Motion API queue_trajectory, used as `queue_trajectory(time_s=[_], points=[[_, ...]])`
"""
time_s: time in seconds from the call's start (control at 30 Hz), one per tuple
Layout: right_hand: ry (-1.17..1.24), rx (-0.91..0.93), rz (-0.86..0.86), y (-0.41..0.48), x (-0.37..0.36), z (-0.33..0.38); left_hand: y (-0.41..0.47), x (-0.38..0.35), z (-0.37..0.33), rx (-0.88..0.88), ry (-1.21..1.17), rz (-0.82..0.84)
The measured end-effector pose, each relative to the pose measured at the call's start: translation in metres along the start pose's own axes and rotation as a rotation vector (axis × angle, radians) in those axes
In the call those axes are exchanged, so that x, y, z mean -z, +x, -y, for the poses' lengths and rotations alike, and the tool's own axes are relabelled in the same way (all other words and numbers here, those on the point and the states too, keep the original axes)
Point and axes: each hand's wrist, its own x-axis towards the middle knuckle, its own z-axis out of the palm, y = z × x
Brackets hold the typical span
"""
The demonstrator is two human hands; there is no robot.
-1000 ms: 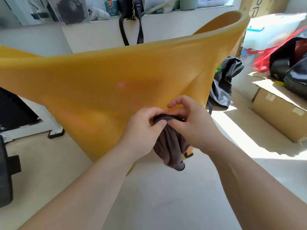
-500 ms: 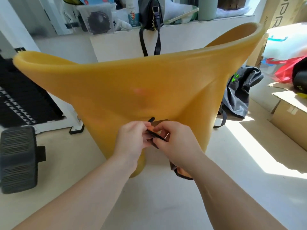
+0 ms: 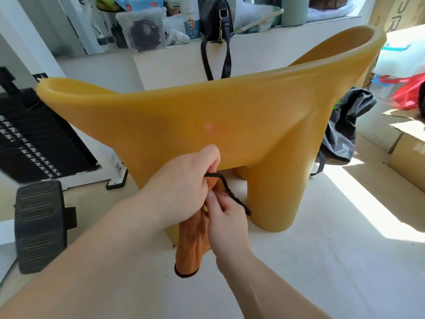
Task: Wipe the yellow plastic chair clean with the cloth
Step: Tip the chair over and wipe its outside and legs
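While the yellow plastic chair stands on the pale floor with its smooth outer shell towards us, both hands are busy just in front of its lower edge. The left hand is curled tight on the top of the orange cloth, thumb and fingers pinching the dark stitched border; the right hand sits just below it, fingers bent in and nipping the same cloth, with a loop of that dark border arching between the two. The rest of the cloth hangs straight down between the forearms, bunched into a narrow fold, in front of the near chair leg; whether it touches the plastic, I cannot tell. A faint pinkish spot shows on the shell above the left knuckles.

Now the writing. On the ledge behind the chair, a bottle carries a blue shield badge, its print too small to read; beside it sits a black handbag, strap dangling over the edge. At top right a cardboard carton shows large letters, "PR" legible, the rest cut off. A dark grey bag slumped beside the chair bears a small green mark, unreadable.
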Motion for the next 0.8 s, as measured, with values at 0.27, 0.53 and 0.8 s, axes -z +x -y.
queue_trajectory(time_s=[0.27,0.53,0.8], points=[[-0.075,0.249,-0.325,0.008,-0.019,0.008,-0.007,0.0,0.002,0.094,-0.175,-0.182],[-0.04,0.544,-0.448,0.044,-0.005,0.03,-0.006,0.0,-0.006,0.273,-0.383,-0.162],[-0.545,0.771,-0.498,0.077,-0.014,-0.003,-0.017,0.035,0.01,-0.084,0.379,-0.714]])
